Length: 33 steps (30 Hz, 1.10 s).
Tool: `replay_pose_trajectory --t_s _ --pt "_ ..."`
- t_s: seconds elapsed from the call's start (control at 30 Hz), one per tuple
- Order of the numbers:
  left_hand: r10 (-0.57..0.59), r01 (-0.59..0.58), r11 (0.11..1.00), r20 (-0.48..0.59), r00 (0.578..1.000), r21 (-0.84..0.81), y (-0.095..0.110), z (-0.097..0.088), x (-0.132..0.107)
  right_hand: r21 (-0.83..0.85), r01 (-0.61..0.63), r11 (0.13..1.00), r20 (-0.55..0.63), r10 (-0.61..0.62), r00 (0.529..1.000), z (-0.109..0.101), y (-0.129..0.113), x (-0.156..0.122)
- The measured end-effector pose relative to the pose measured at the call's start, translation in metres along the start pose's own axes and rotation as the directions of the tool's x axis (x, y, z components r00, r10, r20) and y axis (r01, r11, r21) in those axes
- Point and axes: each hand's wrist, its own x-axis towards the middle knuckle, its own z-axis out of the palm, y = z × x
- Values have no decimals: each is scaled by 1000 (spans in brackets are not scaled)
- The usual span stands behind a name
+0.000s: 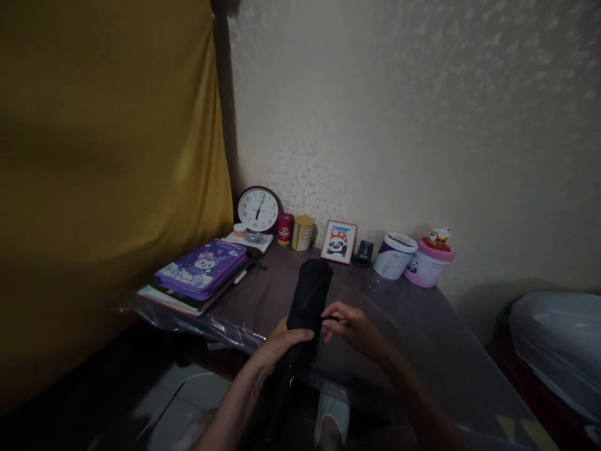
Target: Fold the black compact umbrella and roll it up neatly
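A folded black umbrella (310,294) points up and away from me, over the near edge of the table. My left hand (287,341) is wrapped around its lower part, with the thumb lying across the front. Close to the umbrella's right side is my right hand (350,326), its fingers bent and apart. Its fingertips reach the dark fabric's edge; whether they press on it I cannot tell. The umbrella's lower end, below my left hand, fades into shadow.
On the table (399,338), under clear plastic, a purple case (201,269) lies on books at left. Along the wall stand a clock (258,210), red tin (285,229), yellow tin (303,233), framed panda picture (339,242), white tub (395,255) and pink tub (428,263).
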Motion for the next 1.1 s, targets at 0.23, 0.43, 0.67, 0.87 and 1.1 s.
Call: replay_pose_trajectory --t_s 0.23,0.43,0.67,0.87,1.1 --pt "-9 13 997 55 998 -71 5 3 -2 134 36 990 140 -55 989 -12 -8 -7" --pt "-45 47 995 27 999 -91 7 3 -4 62 64 996 35 -67 997 -7 1 -1" --pt "-133 125 981 -42 990 -151 7 3 -5 29 160 987 -92 -157 983 -8 -1 2" --pt "-135 125 977 -44 990 -172 10 1 -4 127 4 992 -28 0 1000 -10 -7 -3" --pt "-105 83 982 -120 987 -171 12 -4 -4 27 14 1000 -29 -14 999 -22 -1 -9"
